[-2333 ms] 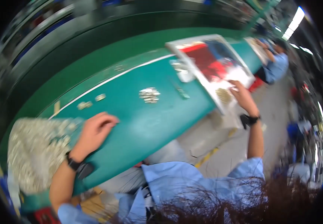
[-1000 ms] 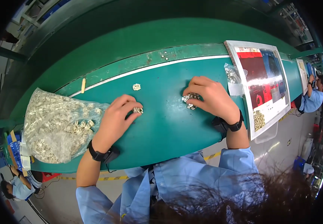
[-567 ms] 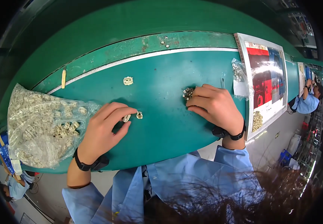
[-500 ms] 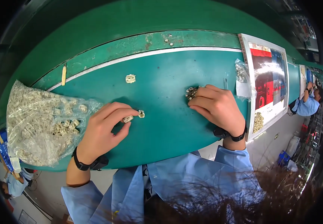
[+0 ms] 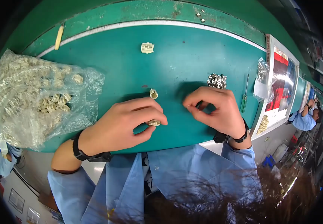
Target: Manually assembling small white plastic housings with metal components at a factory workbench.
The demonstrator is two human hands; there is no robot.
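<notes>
My left hand [image 5: 131,123] is closed, gripping a small cream plastic part [image 5: 154,123] between thumb and fingers. Just beyond its fingertips another cream part [image 5: 153,93] stands on the green tabletop [image 5: 113,67]. My right hand [image 5: 215,110] is pinched, thumb against index finger; anything between those fingertips is too small or hidden to name. Behind the right hand's knuckles is a pile of small shiny metal pieces [image 5: 217,80]. Farther back on the table lies a wider cream slotted plastic block [image 5: 147,47].
At left, a clear plastic bag [image 5: 49,100] spills over with many cream parts. On the right are a green-handled screwdriver [image 5: 244,95], a small bag of metal pieces [image 5: 262,80] and a white-framed board [image 5: 281,86]. A wooden stick [image 5: 59,37] rests by the back ledge.
My right hand has come away from the metal pile, leftward toward my left hand. The left hand still holds its cream part, now turned and nearer my right hand. The whole view has shifted.
</notes>
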